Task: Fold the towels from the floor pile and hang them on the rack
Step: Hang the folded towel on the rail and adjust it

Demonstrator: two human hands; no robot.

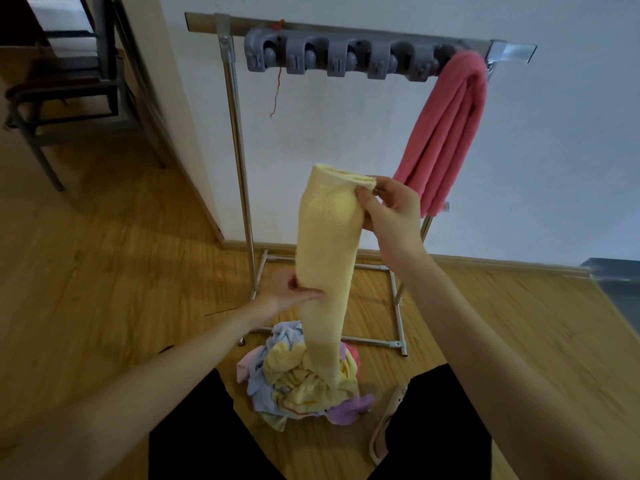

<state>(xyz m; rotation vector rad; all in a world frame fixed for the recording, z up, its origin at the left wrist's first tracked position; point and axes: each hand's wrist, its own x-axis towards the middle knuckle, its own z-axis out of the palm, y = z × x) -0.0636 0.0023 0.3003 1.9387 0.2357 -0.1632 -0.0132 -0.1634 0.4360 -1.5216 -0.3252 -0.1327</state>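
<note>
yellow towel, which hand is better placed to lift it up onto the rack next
Right, probably. The right hand pinches the yellow towel at its top edge, nearest the rack. The left hand grips it lower down.

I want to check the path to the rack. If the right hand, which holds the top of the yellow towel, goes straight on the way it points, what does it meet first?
Probably the pink towel hanging on the rack. The right hand points up and away, and that towel lies just beyond its fingertips, though depth is unclear.

hands | right (pixel 388 216): raised, thumb and fingers pinching; left (pixel 287 296): lower, thumb pressing, fingers hidden; both forearms extended
</note>
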